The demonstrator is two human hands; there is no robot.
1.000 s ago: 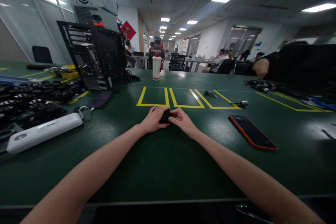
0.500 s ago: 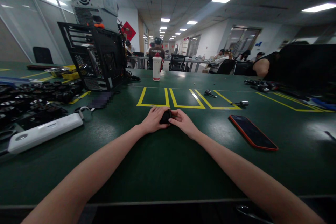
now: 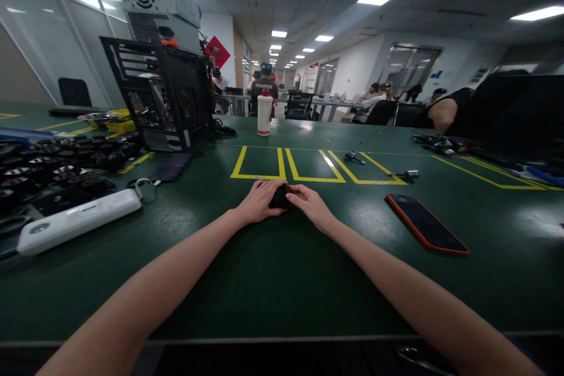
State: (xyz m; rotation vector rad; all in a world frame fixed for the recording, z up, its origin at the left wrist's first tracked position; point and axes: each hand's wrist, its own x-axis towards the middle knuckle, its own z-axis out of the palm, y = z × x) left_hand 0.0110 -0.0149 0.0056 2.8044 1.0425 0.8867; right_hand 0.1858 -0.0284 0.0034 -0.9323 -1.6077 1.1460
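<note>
Black piece: a small dark black object [image 3: 277, 197], its shape mostly hidden, sits between the two hands at the middle of the dark green, smooth-topped table [image 3: 268, 288].
Left hand: the bare left hand [image 3: 259, 201] lies over the object's left side, fingers curled round and holding it.
Right hand: the bare right hand [image 3: 311, 205] has thumb and fingers drawn narrow, pinching the object's right edge.
Front edge: well apart from the hands; plain green surface shows between the forearms down to it.
Tape frames: the flat yellow tape outlines [image 3: 258, 177] lie just beyond the fingers, the nearest strip close to the left knuckles.
Rightmost frame: a small dark part with a thin shaft [image 3: 353, 157] lies inside; a silver cylinder with a thin shaft [image 3: 412, 174] crosses its right strip.
Right side: a black-screened, orange-edged phone [image 3: 427, 223] lies slanted, with green surface between it and the right hand.
Left side: a long white plastic power strip [image 3: 79, 220] lies well apart from the left hand, beside a heap of black fan-like parts [image 3: 66, 158].
Far edge: a white cup with a red top [image 3: 264, 116] stands upright near it.
</note>
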